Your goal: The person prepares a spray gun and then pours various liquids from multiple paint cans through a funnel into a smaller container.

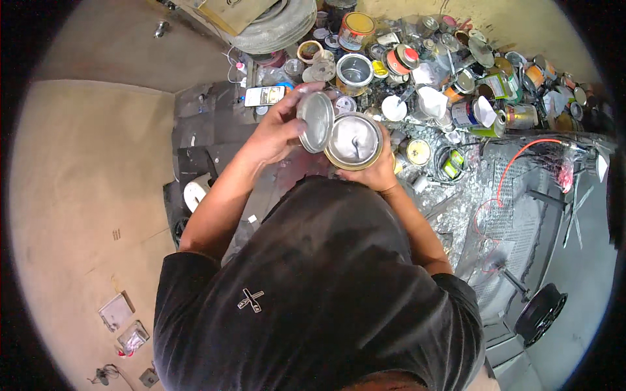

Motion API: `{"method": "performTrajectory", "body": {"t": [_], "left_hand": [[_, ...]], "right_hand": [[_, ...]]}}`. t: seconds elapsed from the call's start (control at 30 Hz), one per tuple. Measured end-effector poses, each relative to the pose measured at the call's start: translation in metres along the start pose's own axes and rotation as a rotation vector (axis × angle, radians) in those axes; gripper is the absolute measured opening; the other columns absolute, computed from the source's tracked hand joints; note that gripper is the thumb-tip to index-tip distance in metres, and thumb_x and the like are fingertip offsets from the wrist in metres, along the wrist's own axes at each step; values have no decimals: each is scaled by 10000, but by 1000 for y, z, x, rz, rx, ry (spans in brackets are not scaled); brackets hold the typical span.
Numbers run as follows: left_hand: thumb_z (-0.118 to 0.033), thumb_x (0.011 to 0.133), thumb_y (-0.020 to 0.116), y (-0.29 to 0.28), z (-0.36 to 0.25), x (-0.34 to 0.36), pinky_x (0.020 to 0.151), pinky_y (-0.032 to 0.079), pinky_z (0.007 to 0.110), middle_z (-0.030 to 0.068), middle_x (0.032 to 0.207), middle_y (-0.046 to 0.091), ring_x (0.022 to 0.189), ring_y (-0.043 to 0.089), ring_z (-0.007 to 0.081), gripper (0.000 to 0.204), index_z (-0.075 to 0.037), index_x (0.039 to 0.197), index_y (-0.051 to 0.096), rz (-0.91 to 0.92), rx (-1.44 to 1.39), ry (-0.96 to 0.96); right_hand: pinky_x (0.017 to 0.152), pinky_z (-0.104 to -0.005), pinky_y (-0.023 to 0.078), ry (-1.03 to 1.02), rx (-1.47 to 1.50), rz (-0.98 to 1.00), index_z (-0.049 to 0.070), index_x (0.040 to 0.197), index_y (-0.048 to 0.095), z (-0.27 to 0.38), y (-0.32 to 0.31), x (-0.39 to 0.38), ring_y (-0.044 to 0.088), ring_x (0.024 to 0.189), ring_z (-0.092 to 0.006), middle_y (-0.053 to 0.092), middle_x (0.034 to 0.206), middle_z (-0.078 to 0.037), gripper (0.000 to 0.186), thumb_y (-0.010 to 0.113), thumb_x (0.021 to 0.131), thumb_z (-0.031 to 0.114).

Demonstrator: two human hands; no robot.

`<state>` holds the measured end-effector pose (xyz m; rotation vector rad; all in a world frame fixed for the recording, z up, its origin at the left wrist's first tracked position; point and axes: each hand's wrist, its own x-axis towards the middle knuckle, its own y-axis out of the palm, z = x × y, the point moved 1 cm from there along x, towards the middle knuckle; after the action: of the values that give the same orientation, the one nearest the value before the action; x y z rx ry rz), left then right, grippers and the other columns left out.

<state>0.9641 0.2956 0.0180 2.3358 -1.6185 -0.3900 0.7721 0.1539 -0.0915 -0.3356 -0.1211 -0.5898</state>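
Note:
My left hand (282, 128) grips a round grey metal lid (317, 121), fingers behind its edge and thumb on its face. The lid is tilted up beside the mouth of an open paint can (353, 141). Around the right and lower side of that can my right hand (378, 171) is wrapped, holding it. Pale silvery grey paint coats the inside, with a dark streak near its middle. The can's outer wall is mostly hidden from above.
A cluttered bench holds an open metal tin (355, 70), a yellow-topped can (358, 30), a red-capped container (404, 58) and a lit phone (265, 96). Tyres (277, 32) stand at the back left. A red hose (515, 163) and a black wheel rim (540, 315) are at right.

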Motion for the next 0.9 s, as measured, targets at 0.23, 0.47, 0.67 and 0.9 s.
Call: {"method": "performTrajectory", "body": {"t": [0.23,0.47,0.67,0.9], "left_hand": [[-696,926,493,-8,52,-11,1204,276,540,152,1579,376,1450,360,398,879,-157,1582,265,-148,-851,141],[-690,956,424,-28,105,-83,1187,324,499,114,1598,365,1448,385,340,842,-141,1578,277,-298,-831,-17],[-659,959,466,-25,106,-105,1175,346,484,120,1581,391,1424,423,342,822,-131,1566,301,-333,-906,69],[-612,967,507,-41,110,-120,1153,375,480,126,1543,445,1402,451,348,784,-122,1551,326,-360,-921,108]], "right_hand": [[1133,-430,369,-27,-140,-51,-57,1470,228,-2,-17,18,502,1291,-323,485,1384,-196,1331,1010,472,348],[1050,-428,459,-93,-344,-137,-54,1412,347,-16,-47,74,564,1207,-351,525,1322,-232,1180,993,489,293],[1040,-426,470,-181,-424,-80,-32,1410,343,-56,-59,124,573,1213,-329,551,1310,-219,1116,979,532,234],[1045,-420,459,-213,-605,-38,-36,1411,370,-65,-48,151,553,1202,-347,529,1292,-203,1105,979,525,218]]}}
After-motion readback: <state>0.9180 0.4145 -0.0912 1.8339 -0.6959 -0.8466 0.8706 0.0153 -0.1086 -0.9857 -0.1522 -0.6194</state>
